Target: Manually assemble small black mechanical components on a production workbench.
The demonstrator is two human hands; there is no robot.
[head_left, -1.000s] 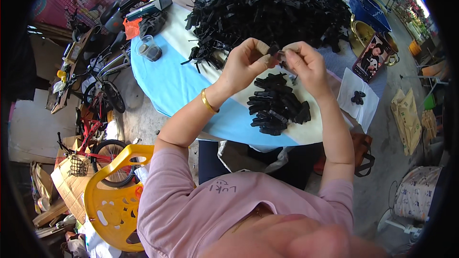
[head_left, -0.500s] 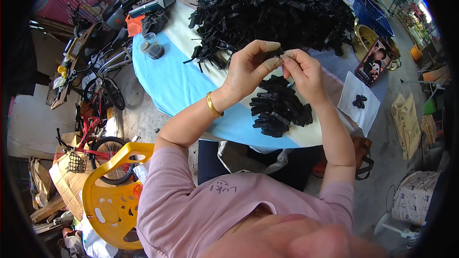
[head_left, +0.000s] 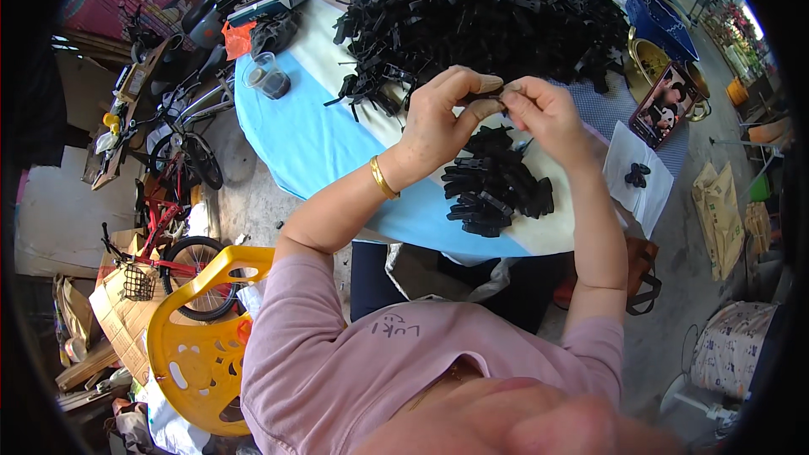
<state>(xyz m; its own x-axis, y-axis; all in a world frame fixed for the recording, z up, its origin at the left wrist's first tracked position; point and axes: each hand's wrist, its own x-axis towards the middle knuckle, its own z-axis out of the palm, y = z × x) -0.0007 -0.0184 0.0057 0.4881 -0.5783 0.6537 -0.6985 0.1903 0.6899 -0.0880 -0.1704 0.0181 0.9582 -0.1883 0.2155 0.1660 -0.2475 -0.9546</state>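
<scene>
My left hand [head_left: 434, 122], with beige coverings on thumb and forefinger and a gold bangle at the wrist, pinches a small black piece [head_left: 503, 89]. My right hand [head_left: 546, 118] meets it there, thumb and forefinger closed at the same piece, whose shape is mostly hidden by the fingers. Just below both hands lies a small heap of black clip-like plastic pieces [head_left: 484, 194] on the tablecloth. Beyond them spreads a much larger pile of black pieces with thin stems [head_left: 489, 21].
The round table wears a blue and cream cloth [head_left: 291, 139]. At its left stands a plastic cup with dark contents [head_left: 268, 80]. On the right are a white paper [head_left: 649, 202] with a few black bits, a phone [head_left: 666, 109], a gold-coloured pot [head_left: 645, 67] and a blue box [head_left: 661, 21]. A yellow chair [head_left: 198, 354] stands at left.
My right fingers have shifted slightly, and a bit more of the dark piece shows between the fingertips. The heaps look unchanged; the view has moved a little.
</scene>
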